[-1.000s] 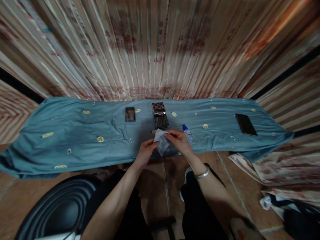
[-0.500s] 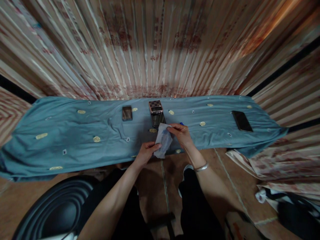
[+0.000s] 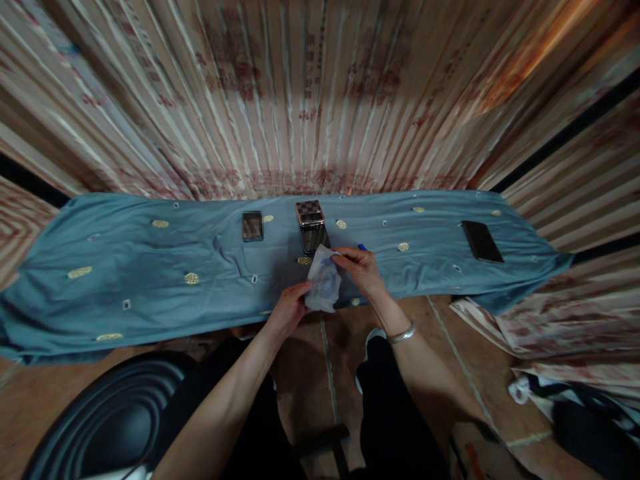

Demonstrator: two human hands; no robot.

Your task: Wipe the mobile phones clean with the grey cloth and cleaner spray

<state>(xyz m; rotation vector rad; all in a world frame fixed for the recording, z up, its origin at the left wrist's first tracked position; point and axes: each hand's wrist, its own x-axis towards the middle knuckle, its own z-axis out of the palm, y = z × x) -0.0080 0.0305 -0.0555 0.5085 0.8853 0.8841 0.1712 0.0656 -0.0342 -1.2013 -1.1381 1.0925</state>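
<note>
My left hand (image 3: 290, 308) has hold of the lower left edge of a thin, translucent white packet (image 3: 325, 283) with a bluish tint inside. Its fingers go partly behind the packet. At the packet's upper right corner, my right hand (image 3: 361, 268) pinches it between thumb and fingers. The packet hangs over the front part of the cloth, tilted. Just beyond it, a half-folded flip phone (image 3: 311, 215) with a checkered cover stands on the cloth. Behind my right hand a small blue thing (image 3: 363, 247) shows, mostly hidden.
A blue-green cloth (image 3: 145, 267) with yellow motifs covers the long table. On it lie a small dark square item (image 3: 253, 227) at centre left and a black flat phone-like slab (image 3: 483, 241) at right. Patterned curtains (image 3: 310, 133) hang behind. A black ridged stool (image 3: 117, 420) stands at lower left.
The packet has turned and spread to show more of its face. My left thumb has moved off its front toward the left edge. My right hand keeps its pinch.
</note>
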